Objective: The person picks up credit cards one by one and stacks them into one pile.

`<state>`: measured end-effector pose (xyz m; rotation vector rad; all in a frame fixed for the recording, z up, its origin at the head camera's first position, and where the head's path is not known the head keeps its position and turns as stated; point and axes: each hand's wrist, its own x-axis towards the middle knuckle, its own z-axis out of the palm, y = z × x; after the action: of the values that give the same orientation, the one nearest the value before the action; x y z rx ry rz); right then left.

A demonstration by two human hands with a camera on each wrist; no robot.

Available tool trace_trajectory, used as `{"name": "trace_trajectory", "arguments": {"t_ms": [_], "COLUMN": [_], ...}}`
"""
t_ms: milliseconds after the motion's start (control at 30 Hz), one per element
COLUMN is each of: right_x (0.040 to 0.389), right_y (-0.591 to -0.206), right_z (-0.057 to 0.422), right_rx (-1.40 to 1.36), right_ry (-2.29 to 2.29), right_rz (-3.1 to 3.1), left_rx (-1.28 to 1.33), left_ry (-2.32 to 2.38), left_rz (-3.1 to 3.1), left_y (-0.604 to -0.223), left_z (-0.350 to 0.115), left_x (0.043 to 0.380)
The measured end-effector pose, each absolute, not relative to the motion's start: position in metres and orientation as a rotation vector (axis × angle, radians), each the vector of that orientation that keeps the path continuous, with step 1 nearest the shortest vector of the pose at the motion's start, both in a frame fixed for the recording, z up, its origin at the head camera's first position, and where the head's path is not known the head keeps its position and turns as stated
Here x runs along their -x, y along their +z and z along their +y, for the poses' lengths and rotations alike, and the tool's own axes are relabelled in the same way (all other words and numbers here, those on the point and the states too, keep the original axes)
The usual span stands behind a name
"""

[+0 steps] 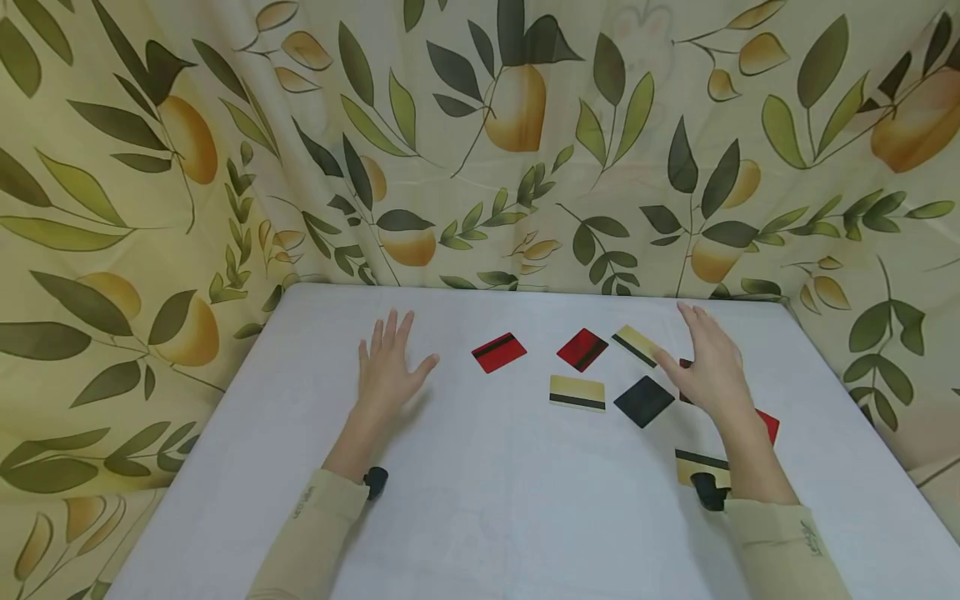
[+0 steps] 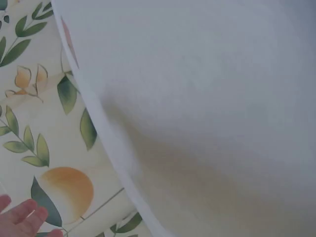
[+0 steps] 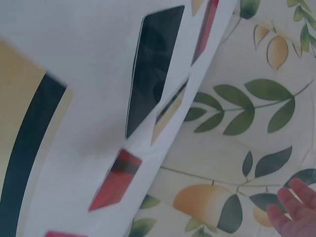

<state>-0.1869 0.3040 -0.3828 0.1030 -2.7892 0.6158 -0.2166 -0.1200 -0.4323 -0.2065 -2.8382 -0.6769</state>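
Observation:
My left hand (image 1: 386,367) is over the left part of the white table (image 1: 480,517), fingers spread and holding nothing. Its fingertips (image 2: 29,217) show at the lower left corner of the left wrist view. On the right, my right hand (image 1: 712,362) is also spread, over a group of flat cards. Its thumb overlaps the edge of a gold card (image 1: 632,343) in the head view. Beside that hand lies a black card (image 1: 644,402). A red card (image 1: 768,426) and a gold card (image 1: 693,468) are partly hidden behind the right forearm, and another dark red card (image 1: 685,392) behind the hand.
Further left lie a red card with a black stripe (image 1: 498,352), a second red card (image 1: 582,350) and a striped gold card (image 1: 577,395). A curtain (image 1: 465,200) with fruit and leaf print hangs behind the table and along its sides. Each wrist wears a small black camera (image 1: 377,482).

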Motion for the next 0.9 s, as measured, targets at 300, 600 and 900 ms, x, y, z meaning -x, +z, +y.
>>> {"name": "trace_trajectory", "arguments": {"t_ms": [300,600,900], "right_x": [0.206,0.232,0.257], "right_y": [-0.387,-0.4,-0.409], "right_z": [0.276,0.251,0.226], "right_rx": [-0.039,0.029,0.116], "right_ry": [1.168,1.495,1.998], "right_rz": [-2.445,-2.415,-2.306], "left_rx": [-0.016,-0.375,-0.691], "left_ry": [-1.614,-2.174,-2.569], "left_rz": [-2.248,-1.952,-1.714], "left_y": [-0.436,-0.432,-0.441], "left_z": [-0.1,-0.076,-0.062], "left_x": [0.222,0.228,0.236]}}
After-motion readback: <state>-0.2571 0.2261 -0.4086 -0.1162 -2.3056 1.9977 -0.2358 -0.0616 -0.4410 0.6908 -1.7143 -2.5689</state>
